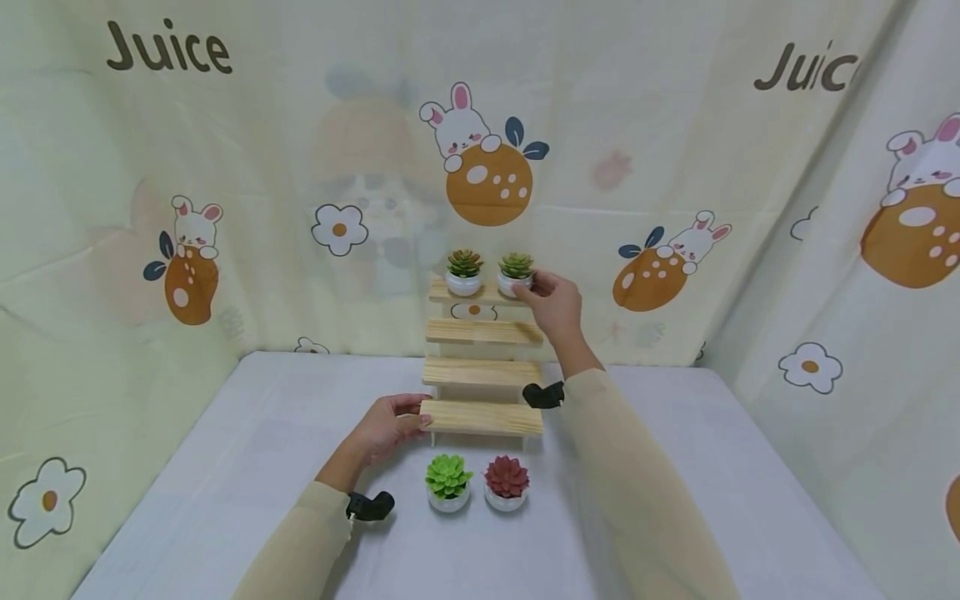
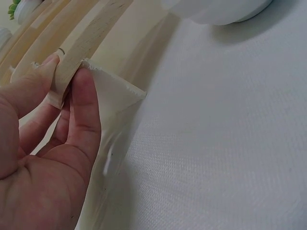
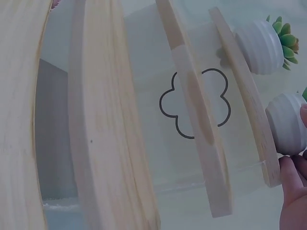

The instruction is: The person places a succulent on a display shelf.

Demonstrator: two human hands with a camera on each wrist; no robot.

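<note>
A stepped wooden display stand [image 1: 483, 373] with several tiers is in the middle of the table. My left hand [image 1: 386, 427] pinches the left end of its lowest board [image 2: 79, 52] between thumb and fingers. Up at the top tier, my right hand [image 1: 555, 307] holds the white pot of a green succulent [image 1: 516, 273], thumb and fingers on the pot's sides; the pot [image 3: 287, 123] sits on the top board. Left of it stands a brown-green succulent [image 1: 464, 271] in a similar pot. In front of the stand are a bright green succulent [image 1: 448, 481] and a red succulent [image 1: 506, 481].
A white cloth covers the table [image 1: 645, 467]. Behind and at both sides hangs a pale curtain [image 1: 585, 100] printed with rabbits, fruit and flowers. Each wrist wears a dark camera strap [image 1: 370, 506].
</note>
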